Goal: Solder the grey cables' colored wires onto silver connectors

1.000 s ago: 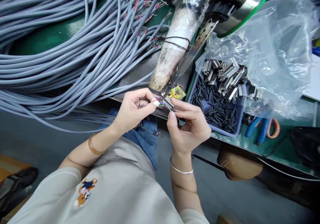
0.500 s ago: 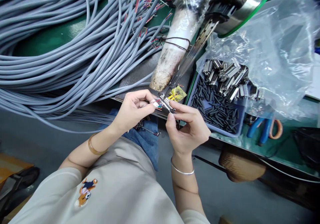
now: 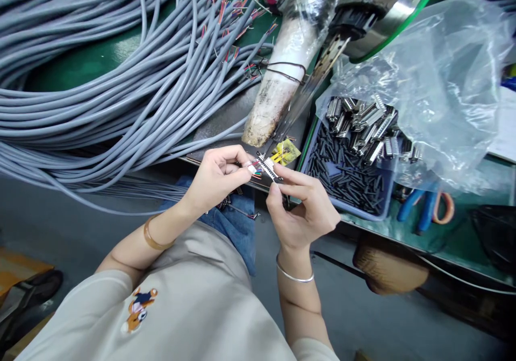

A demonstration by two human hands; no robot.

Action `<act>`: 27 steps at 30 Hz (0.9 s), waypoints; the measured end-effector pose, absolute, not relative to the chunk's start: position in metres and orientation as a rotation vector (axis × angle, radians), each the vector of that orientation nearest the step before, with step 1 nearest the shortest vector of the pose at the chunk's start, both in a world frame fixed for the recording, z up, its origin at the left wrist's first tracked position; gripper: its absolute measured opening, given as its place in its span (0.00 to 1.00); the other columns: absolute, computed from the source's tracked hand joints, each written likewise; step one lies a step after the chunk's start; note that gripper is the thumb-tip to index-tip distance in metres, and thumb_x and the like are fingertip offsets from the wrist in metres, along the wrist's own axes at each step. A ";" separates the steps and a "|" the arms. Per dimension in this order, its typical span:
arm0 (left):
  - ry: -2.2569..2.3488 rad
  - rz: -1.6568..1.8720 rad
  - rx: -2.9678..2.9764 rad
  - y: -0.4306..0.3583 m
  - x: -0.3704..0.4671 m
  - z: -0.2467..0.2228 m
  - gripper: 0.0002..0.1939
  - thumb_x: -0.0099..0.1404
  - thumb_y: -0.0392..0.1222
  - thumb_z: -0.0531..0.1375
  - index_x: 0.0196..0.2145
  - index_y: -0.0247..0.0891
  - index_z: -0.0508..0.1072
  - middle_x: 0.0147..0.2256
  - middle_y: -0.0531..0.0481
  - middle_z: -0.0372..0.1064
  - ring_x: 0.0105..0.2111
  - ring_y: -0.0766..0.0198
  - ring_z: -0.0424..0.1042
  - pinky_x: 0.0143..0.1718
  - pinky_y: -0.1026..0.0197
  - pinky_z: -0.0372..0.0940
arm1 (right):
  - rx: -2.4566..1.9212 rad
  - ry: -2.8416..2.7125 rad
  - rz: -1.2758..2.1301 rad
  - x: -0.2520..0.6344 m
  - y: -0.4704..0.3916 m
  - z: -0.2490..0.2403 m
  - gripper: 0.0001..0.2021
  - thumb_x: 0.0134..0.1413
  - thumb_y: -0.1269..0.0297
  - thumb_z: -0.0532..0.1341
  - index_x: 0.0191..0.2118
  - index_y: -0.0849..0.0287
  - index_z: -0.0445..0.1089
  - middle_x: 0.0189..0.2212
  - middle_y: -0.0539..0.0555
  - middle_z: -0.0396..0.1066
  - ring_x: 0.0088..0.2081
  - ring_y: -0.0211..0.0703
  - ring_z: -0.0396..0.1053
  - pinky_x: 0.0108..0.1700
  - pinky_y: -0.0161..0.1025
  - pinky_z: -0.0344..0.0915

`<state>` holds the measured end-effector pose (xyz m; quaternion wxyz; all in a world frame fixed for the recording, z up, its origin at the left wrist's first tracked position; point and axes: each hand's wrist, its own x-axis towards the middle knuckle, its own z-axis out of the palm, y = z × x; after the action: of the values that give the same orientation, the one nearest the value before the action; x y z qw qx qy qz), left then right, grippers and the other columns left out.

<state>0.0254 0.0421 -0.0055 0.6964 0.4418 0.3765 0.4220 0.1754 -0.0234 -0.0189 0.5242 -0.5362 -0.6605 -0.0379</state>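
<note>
A small connector point(image 3: 269, 167) and some coloured wires point(image 3: 257, 174), pinched close together above the front edge of the table point(image 3: 455, 243).
The connector slanted between the hands, its row of contacts exposed. The right hand point(image 3: 304, 205) had its grip closed on the near end, thumb against fingers; the left hand point(image 3: 223, 170) had a tight grip on the wires, just beside the contacts, though whether any touched was too small to tell. The step in hand looked like matching wires to contacts; the next move seemed to call for a steady connector and fine aim. Beyond lay a yellow sponge point(image 3: 289, 154); rightward along the front edge, a tray point(image 3: 365, 214) of black sleeves point(image 3: 350, 175), then pliers point(image 3: 428, 210). Grey cables point(image 3: 133, 108) covered the table's left.
</note>
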 end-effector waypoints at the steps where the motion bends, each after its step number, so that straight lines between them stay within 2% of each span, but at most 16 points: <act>1: 0.838 0.935 0.978 0.042 0.025 -0.006 0.10 0.52 0.36 0.68 0.23 0.35 0.69 0.30 0.50 0.76 0.18 0.79 0.55 0.17 0.71 0.49 | -1.284 -1.585 -0.099 0.175 -0.024 -0.019 0.09 0.54 0.75 0.69 0.36 0.54 0.72 0.42 0.52 0.83 0.40 0.43 0.82 0.41 0.40 0.78; 5: 0.804 0.926 0.982 0.041 0.023 -0.005 0.10 0.53 0.36 0.68 0.24 0.34 0.69 0.31 0.49 0.76 0.16 0.80 0.55 0.15 0.71 0.47 | -1.283 -1.527 -0.102 0.172 -0.026 -0.019 0.09 0.54 0.75 0.70 0.37 0.55 0.74 0.41 0.51 0.83 0.39 0.42 0.82 0.41 0.39 0.78; 11: 0.795 0.953 1.013 0.036 0.021 -0.004 0.10 0.56 0.40 0.69 0.26 0.35 0.71 0.23 0.55 0.69 0.16 0.78 0.56 0.15 0.71 0.51 | -1.371 -1.308 0.222 0.166 -0.028 -0.017 0.04 0.58 0.72 0.67 0.35 0.56 0.73 0.38 0.52 0.82 0.41 0.43 0.81 0.40 0.41 0.79; 18: 0.858 1.070 1.053 0.035 0.026 -0.003 0.06 0.54 0.35 0.66 0.25 0.35 0.71 0.29 0.51 0.73 0.27 0.71 0.69 0.28 0.69 0.66 | -1.332 -1.468 0.048 0.167 -0.025 -0.019 0.07 0.56 0.75 0.68 0.36 0.54 0.73 0.41 0.51 0.82 0.41 0.43 0.81 0.43 0.43 0.79; 27: 0.862 1.082 1.072 0.038 0.028 -0.002 0.06 0.55 0.36 0.65 0.25 0.35 0.71 0.28 0.52 0.72 0.27 0.71 0.68 0.28 0.69 0.65 | -1.319 -1.466 0.022 0.169 -0.021 -0.019 0.08 0.55 0.75 0.68 0.36 0.54 0.73 0.40 0.50 0.82 0.40 0.42 0.80 0.42 0.41 0.78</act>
<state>0.0285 0.0379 -0.0025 0.6411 0.4700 0.3780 0.4745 0.1690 -0.0206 -0.0189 0.5517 -0.5578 -0.6200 0.0093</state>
